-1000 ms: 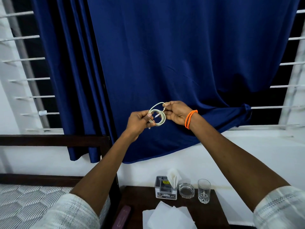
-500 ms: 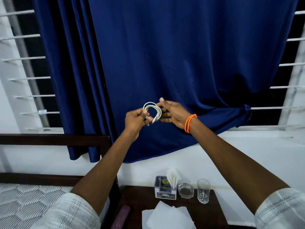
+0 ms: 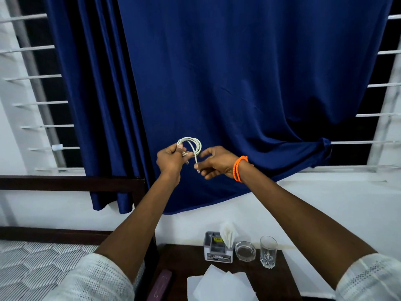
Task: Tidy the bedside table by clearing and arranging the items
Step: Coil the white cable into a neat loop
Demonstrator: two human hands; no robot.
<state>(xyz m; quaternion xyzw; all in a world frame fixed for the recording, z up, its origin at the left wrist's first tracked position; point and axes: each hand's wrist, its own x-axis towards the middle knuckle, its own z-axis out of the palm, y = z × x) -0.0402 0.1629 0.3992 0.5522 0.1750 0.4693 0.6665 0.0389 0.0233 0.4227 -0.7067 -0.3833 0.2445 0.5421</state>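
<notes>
We hold a white cable (image 3: 191, 146), wound into a small coil of several loops, up in front of us, well above the bench (image 3: 280, 276). Our left hand (image 3: 171, 158) grips the coil at its lower left side, and our right hand (image 3: 217, 164) pinches the loose end, which runs down from the coil to a small plug. On the dark wooden bench a grey and white organiser box (image 3: 218, 250) stands upright with white tissue (image 3: 226, 234) poking out. Just beside it sits a round glass ashtray (image 3: 245, 251), then an upright clear drinking glass (image 3: 268, 252). White paper sheets (image 3: 219, 287) lie overlapping at the near edge, a maroon case (image 3: 160, 286) to their left.
</notes>
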